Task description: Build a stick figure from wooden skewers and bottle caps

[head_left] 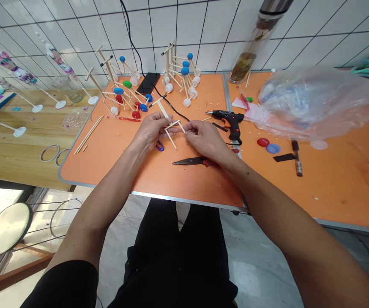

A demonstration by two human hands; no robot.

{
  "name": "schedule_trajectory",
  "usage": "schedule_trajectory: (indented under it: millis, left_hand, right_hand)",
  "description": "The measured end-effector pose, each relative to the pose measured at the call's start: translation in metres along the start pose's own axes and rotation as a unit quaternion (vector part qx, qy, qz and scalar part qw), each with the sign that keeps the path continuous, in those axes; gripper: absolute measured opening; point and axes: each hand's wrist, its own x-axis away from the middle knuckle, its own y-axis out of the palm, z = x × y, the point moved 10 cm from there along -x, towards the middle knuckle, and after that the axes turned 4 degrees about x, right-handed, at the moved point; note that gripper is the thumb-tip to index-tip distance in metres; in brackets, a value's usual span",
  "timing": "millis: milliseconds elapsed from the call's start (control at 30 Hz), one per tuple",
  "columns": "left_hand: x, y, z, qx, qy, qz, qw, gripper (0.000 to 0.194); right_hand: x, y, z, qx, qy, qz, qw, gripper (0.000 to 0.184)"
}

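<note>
Wood sticks (173, 125) form a small frame held just above the orange table (114, 167), near its middle. The left hand (152, 130) and right hand (203, 139) pinch them with fingers and thumbs. If a pinch goes slack, a stick could slip and drop near the scissors (191, 161).

Bright daylight, fairly crisp shot
Glare blows out the floor (59, 205) left of the orange table (107, 162); tile wall (191, 25) bends toward the edges.
</note>
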Motion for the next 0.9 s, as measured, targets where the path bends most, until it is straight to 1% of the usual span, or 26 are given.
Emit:
schedule_trajectory:
  millis: [167, 267, 567, 767, 900]
  left_hand:
    - [0.002, 0.0, 0.002, -0.002, -0.006, 0.001, 1.0, 0.011]
    - [0.003, 0.001, 0.003, -0.005, -0.008, -0.002, 1.0, 0.01]
    - [0.001, -0.003, 0.0, -0.016, -0.013, 0.004, 1.0, 0.013]
    - [0.0, -0.005, -0.006, -0.021, -0.029, 0.009, 0.999, 0.013]
    - [-0.001, -0.004, -0.009, -0.043, -0.035, 0.017, 0.998, 0.01]
  right_hand:
    - [0.001, 0.004, 0.004, -0.081, 0.026, -0.028, 0.996, 0.021]
    - [0.001, 0.005, 0.005, -0.108, 0.035, -0.032, 0.993, 0.021]
    - [0.001, 0.004, 0.004, -0.104, 0.03, -0.032, 0.994, 0.021]
    - [-0.001, -0.002, 0.014, -0.079, 0.042, -0.004, 0.996, 0.019]
    - [-0.002, -0.003, 0.016, -0.068, 0.044, -0.002, 0.997, 0.02]
